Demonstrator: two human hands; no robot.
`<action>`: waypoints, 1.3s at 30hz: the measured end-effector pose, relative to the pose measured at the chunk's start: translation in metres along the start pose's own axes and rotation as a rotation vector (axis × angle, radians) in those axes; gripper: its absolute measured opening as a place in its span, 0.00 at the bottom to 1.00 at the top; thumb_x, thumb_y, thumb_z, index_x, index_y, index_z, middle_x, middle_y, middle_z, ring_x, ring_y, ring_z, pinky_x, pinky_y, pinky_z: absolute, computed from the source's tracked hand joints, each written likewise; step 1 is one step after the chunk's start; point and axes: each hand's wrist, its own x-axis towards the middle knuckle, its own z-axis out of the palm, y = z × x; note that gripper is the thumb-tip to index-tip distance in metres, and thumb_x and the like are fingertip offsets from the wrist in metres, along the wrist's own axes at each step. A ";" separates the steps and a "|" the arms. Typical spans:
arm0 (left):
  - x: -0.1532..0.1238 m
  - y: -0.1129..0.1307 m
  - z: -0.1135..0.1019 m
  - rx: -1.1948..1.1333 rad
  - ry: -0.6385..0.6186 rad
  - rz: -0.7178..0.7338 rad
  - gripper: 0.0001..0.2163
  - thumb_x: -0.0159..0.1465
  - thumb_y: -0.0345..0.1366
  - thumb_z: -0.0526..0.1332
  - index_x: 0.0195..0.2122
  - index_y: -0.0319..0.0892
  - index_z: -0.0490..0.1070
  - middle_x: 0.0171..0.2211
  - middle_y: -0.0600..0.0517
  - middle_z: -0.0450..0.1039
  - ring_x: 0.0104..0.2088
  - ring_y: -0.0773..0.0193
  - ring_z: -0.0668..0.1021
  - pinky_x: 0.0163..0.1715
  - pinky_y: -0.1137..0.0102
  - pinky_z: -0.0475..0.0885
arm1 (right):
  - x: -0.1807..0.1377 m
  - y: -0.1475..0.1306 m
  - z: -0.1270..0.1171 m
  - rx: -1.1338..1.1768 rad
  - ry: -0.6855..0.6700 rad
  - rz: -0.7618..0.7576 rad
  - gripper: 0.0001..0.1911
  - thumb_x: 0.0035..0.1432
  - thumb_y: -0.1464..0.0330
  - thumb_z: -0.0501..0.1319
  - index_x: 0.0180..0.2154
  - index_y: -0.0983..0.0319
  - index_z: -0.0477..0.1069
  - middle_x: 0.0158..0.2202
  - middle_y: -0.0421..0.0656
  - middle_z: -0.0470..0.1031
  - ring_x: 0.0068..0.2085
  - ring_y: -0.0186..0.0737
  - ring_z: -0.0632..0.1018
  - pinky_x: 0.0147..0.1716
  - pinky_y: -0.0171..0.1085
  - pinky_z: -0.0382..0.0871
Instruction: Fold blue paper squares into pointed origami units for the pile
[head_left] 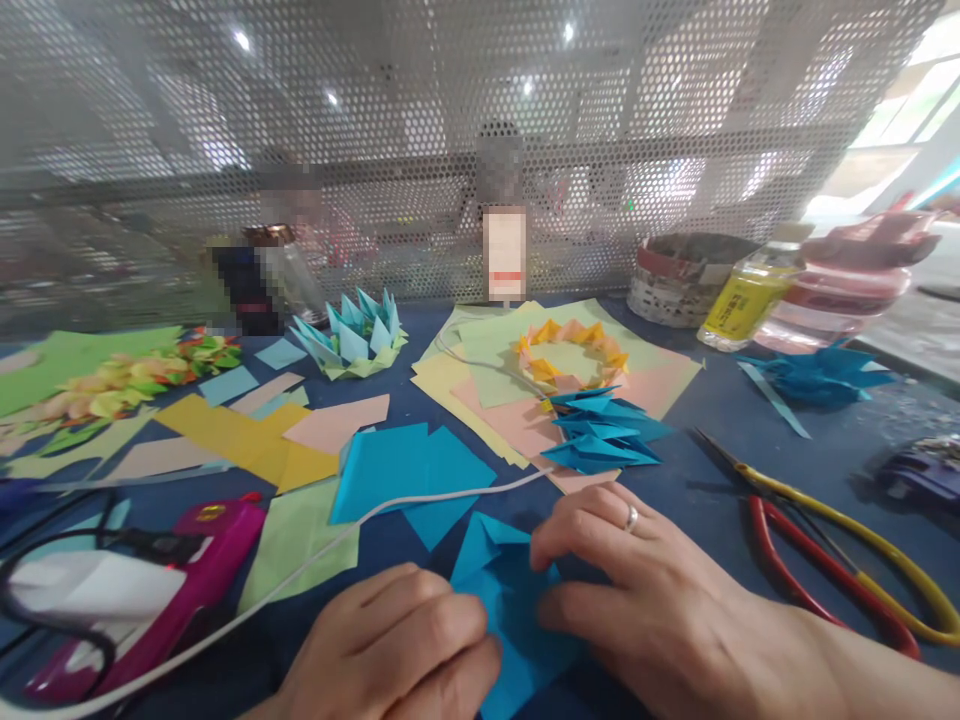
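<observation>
A piece of blue origami paper, partly folded, lies at the front of the table between my two hands. Its left edge is under the curled, closed fingers of my left hand. On the other side, my right hand, with a ring on one finger, bends its thumb and forefinger onto the paper's right edge. Some of the paper is hidden behind the fingers. Just beyond it are flat blue sheets and a cluster of pointed, folded blue pieces.
Red-and-yellow-handled scissors lie at the right. A white cable crosses the table to a magenta power strip. Behind are a folded yellow-orange ring, a light-blue paper crown, a yellow-labelled bottle and a perforated metal screen.
</observation>
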 end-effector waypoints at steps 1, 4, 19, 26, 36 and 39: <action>0.003 -0.001 0.001 0.015 -0.020 -0.012 0.16 0.72 0.31 0.50 0.33 0.47 0.75 0.28 0.57 0.76 0.26 0.69 0.76 0.27 0.74 0.70 | 0.000 0.000 0.000 0.005 -0.010 -0.015 0.16 0.62 0.81 0.50 0.35 0.60 0.74 0.45 0.44 0.75 0.46 0.42 0.72 0.51 0.44 0.65; 0.013 -0.004 0.000 0.034 -0.168 -0.065 0.09 0.69 0.41 0.57 0.36 0.50 0.77 0.32 0.54 0.76 0.30 0.67 0.77 0.32 0.75 0.74 | -0.001 0.001 0.001 0.039 -0.040 -0.036 0.16 0.60 0.82 0.51 0.36 0.60 0.73 0.44 0.43 0.75 0.46 0.41 0.72 0.54 0.46 0.63; 0.005 -0.012 -0.009 -0.403 -0.458 -0.193 0.14 0.65 0.22 0.53 0.37 0.45 0.76 0.36 0.53 0.76 0.33 0.66 0.73 0.35 0.74 0.68 | 0.006 0.008 -0.009 0.351 -0.312 0.096 0.18 0.49 0.86 0.65 0.38 0.60 0.79 0.43 0.40 0.72 0.44 0.34 0.74 0.45 0.31 0.66; -0.003 -0.015 0.000 -0.514 -0.372 -0.155 0.12 0.70 0.31 0.52 0.38 0.45 0.75 0.35 0.53 0.73 0.32 0.66 0.72 0.32 0.73 0.66 | 0.006 0.005 -0.010 0.382 -0.322 0.121 0.11 0.53 0.81 0.67 0.36 0.61 0.79 0.41 0.40 0.73 0.44 0.33 0.75 0.42 0.29 0.68; 0.004 -0.009 -0.010 -0.589 -0.475 -0.264 0.11 0.72 0.31 0.52 0.33 0.42 0.70 0.33 0.54 0.69 0.33 0.69 0.71 0.35 0.75 0.63 | 0.009 0.008 -0.008 0.500 -0.386 0.150 0.06 0.62 0.74 0.65 0.32 0.61 0.80 0.38 0.39 0.74 0.43 0.31 0.76 0.43 0.28 0.68; 0.005 -0.008 -0.012 -0.582 -0.505 -0.277 0.11 0.72 0.32 0.52 0.34 0.42 0.71 0.34 0.54 0.70 0.34 0.68 0.70 0.35 0.74 0.63 | 0.008 0.007 -0.010 0.491 -0.415 0.159 0.00 0.58 0.71 0.69 0.34 0.61 0.79 0.39 0.40 0.75 0.45 0.33 0.75 0.47 0.30 0.66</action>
